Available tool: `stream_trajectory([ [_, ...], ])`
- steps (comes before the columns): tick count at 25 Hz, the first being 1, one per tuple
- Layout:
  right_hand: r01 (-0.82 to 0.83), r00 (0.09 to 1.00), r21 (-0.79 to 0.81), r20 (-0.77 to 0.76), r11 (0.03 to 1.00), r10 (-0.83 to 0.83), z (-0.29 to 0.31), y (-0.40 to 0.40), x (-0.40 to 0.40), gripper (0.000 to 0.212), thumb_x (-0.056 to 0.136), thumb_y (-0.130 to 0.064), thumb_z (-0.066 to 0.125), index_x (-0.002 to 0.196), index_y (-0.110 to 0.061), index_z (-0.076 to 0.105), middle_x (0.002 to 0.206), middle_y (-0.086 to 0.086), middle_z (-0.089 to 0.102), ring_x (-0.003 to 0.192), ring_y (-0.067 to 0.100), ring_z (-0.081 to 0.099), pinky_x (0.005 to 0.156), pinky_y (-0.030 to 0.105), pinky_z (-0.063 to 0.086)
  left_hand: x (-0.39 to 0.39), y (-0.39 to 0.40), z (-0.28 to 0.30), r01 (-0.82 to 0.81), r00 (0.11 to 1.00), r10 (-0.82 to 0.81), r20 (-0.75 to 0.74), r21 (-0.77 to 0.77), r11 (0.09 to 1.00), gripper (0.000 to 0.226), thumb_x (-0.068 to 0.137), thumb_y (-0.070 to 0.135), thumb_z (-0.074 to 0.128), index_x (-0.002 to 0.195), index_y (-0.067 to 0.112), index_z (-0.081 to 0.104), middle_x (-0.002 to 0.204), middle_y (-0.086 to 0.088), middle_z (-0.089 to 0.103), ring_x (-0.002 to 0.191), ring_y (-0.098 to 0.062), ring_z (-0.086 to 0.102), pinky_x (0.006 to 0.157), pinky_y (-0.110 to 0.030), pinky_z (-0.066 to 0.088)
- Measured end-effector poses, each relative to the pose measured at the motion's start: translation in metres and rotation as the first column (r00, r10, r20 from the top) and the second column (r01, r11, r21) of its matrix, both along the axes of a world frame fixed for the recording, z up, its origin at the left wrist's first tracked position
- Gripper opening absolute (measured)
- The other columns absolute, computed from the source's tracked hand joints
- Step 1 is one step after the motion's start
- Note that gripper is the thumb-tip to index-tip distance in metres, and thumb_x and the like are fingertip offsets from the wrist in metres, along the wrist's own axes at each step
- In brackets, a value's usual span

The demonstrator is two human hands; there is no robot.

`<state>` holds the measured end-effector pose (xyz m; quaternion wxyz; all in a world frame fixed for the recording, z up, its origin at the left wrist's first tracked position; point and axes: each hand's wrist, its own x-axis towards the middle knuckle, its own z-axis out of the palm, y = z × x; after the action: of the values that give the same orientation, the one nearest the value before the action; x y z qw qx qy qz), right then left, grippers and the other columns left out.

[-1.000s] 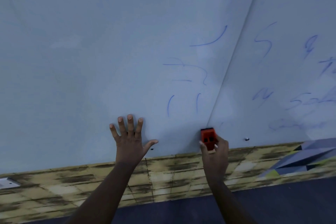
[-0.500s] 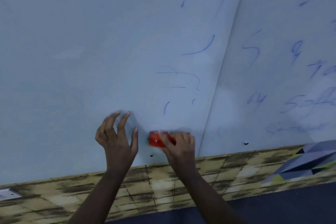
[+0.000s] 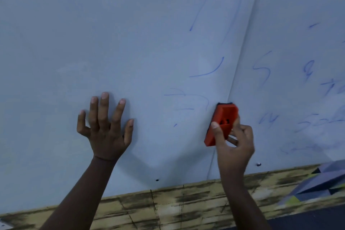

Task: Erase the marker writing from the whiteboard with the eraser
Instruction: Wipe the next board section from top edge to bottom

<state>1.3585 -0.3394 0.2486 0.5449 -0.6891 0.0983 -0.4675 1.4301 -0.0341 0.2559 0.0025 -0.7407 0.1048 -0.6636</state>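
Left hand [image 3: 105, 127] is flat on the whiteboard [image 3: 93, 43], fingers spread and holding nothing, likely bracing the person's weight while the other arm works. Right hand [image 3: 233, 144] pinches the orange eraser [image 3: 221, 123] between thumb and curled fingers, its dark pad face against the board at the seam [image 3: 240, 58] between the two panels, tilted along it, probably so the full pad length sweeps. Blue marker writing [image 3: 205, 73] remains just left of the eraser and more densely on the right panel, so much of the task looks undone.
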Motion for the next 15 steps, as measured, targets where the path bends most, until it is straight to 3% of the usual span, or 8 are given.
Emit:
stream_trajectory([
  [2, 0.01, 1.0, 0.104, -0.011, 0.995, -0.009, 0.011, -0.002, 0.002, 0.053, 0.089, -0.045, 0.075, 0.131, -0.013, 0.069, 0.097, 0.002, 0.052, 0.088, 0.013, 0.065, 0.073, 0.038, 0.063, 0.0, -0.001, 0.001, 0.002, 1.0, -0.002, 0.006, 0.002, 1.0, 0.064, 0.107, 0.044, 0.046, 0.166, 0.023, 0.032, 0.176, -0.007, 0.019, 0.162, -0.029, 0.021, 0.124, -0.051, 0.015],
  [3, 0.031, 0.999, 0.075, -0.011, 0.997, -0.031, 0.013, 0.004, 0.003, 0.053, 0.09, -0.047, 0.076, 0.129, -0.011, 0.07, 0.096, 0.002, 0.051, 0.086, 0.016, 0.064, 0.072, 0.038, 0.063, 0.0, -0.001, 0.001, 0.0, 1.0, 0.0, 0.008, 0.0, 1.0, 0.064, 0.107, 0.044, 0.045, 0.166, 0.024, 0.032, 0.176, -0.007, 0.019, 0.162, -0.029, 0.02, 0.124, -0.051, 0.014],
  [6, 0.024, 0.999, -0.298, -0.016, 0.954, -0.031, -0.001, 0.048, 0.0, 0.053, 0.087, -0.046, 0.074, 0.124, -0.009, 0.072, 0.096, 0.002, 0.051, 0.084, 0.024, 0.055, 0.07, 0.039, 0.054, 0.0, -0.001, -0.001, 0.015, 1.0, -0.015, 0.011, -0.006, 1.0, 0.064, 0.107, 0.044, 0.044, 0.166, 0.024, 0.032, 0.176, -0.007, 0.019, 0.162, -0.029, 0.02, 0.125, -0.051, 0.013],
  [9, -0.107, 0.994, -0.667, -0.077, 0.737, 0.075, -0.031, 0.093, -0.008, 0.057, 0.088, -0.05, 0.074, 0.135, -0.019, 0.066, 0.099, 0.004, 0.054, 0.085, 0.025, 0.052, 0.069, 0.037, 0.05, 0.0, 0.0, -0.001, 0.021, 1.0, -0.021, 0.002, -0.004, 1.0, 0.064, 0.107, 0.044, 0.045, 0.167, 0.024, 0.031, 0.176, -0.008, 0.018, 0.162, -0.029, 0.02, 0.124, -0.052, 0.015],
  [12, -0.177, 0.983, -0.737, -0.102, 0.652, 0.152, -0.032, 0.097, -0.007, 0.062, 0.087, -0.054, 0.076, 0.14, -0.028, 0.059, 0.1, 0.001, 0.056, 0.087, 0.022, 0.054, 0.066, 0.041, 0.052, 0.0, 0.0, 0.0, 0.013, 1.0, -0.013, -0.004, 0.016, 1.0, 0.065, 0.107, 0.045, 0.045, 0.167, 0.023, 0.029, 0.176, -0.008, 0.017, 0.163, -0.029, 0.018, 0.124, -0.053, 0.015],
  [15, -0.083, 0.996, -0.688, -0.026, 0.721, 0.09, 0.001, 0.075, -0.005, 0.062, 0.086, -0.056, 0.074, 0.14, -0.026, 0.064, 0.102, 0.001, 0.057, 0.088, 0.022, 0.055, 0.071, 0.034, 0.052, -0.001, 0.0, 0.0, 0.02, 1.0, -0.02, -0.004, 0.015, 1.0, 0.065, 0.107, 0.044, 0.045, 0.167, 0.023, 0.03, 0.177, -0.008, 0.017, 0.163, -0.029, 0.018, 0.124, -0.053, 0.015],
])
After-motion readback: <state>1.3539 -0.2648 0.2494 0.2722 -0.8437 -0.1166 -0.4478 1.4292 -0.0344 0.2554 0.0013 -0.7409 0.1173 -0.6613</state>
